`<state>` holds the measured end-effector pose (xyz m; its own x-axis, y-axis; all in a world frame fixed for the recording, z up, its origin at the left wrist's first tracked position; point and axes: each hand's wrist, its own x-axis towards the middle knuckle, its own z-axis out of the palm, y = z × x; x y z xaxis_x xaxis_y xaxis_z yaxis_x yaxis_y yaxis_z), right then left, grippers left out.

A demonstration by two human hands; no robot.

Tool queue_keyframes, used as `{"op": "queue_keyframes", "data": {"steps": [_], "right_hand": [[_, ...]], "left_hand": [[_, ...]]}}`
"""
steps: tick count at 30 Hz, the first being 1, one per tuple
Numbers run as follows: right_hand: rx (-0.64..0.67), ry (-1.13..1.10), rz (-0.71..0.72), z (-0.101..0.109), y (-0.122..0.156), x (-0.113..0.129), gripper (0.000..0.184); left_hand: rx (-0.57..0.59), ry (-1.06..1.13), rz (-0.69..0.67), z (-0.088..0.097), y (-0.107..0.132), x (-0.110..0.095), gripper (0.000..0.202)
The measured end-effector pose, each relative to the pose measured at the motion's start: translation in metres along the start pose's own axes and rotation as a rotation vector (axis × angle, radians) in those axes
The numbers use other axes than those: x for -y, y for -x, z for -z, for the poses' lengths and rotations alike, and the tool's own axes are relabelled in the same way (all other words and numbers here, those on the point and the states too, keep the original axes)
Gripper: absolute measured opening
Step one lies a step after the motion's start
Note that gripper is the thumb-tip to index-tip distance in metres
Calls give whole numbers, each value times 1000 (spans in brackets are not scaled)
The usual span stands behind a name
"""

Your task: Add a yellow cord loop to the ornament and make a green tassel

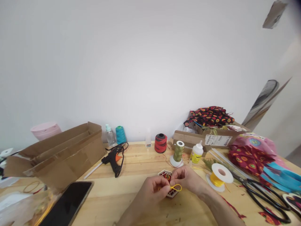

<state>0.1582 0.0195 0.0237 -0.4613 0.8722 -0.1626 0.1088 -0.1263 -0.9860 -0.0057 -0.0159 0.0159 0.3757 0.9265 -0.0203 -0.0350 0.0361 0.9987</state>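
My left hand and my right hand meet low in the middle of the wooden table. Both are closed in a pinch on a thin yellow cord that forms a small loop between the fingertips. Right under the fingers lies a small red and white hexagonal ornament, partly hidden by both hands. A yellow cord spool sits just right of my right hand.
A black glue gun, olive thread spool, red spool, white glue bottle, black scissors and patterned fabric surround the hands. A cardboard box and a dark phone lie at the left.
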Motion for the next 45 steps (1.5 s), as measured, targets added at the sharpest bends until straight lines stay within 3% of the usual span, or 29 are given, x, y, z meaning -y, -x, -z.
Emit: {"op": "queue_keyframes", "data": {"steps": [5,10,17,24,28,33,36,39,45], "right_hand": [[-84,576,90,2,0,7,9],[-332,997,331,-20,5,15,17],[-482,1012,640,-34,5,-8,23],[-589,1027,864,-36,6,-10,23],[-597,881,805,-36,6,-9,20],[-514,427,482,-39,2,-7,24],[-435,163,356,-39,0,-5,22],[-377,48,339,-34,0,-3,21],[-119,-62,229,-18,3,1,27]], "left_hand": [[-47,-297,18,-4,-3,9,25],[-122,-113,21,-5,-8,16,28],[-176,174,44,-9,-8,8,29],[-246,302,31,-9,-9,8,29],[-262,480,-12,-13,-10,6,24],[-254,582,-98,-17,-10,4,19],[-262,428,-119,-14,-9,5,18],[-264,190,-142,-8,-6,4,16],[-77,9,-172,2,-1,-4,16]]}}
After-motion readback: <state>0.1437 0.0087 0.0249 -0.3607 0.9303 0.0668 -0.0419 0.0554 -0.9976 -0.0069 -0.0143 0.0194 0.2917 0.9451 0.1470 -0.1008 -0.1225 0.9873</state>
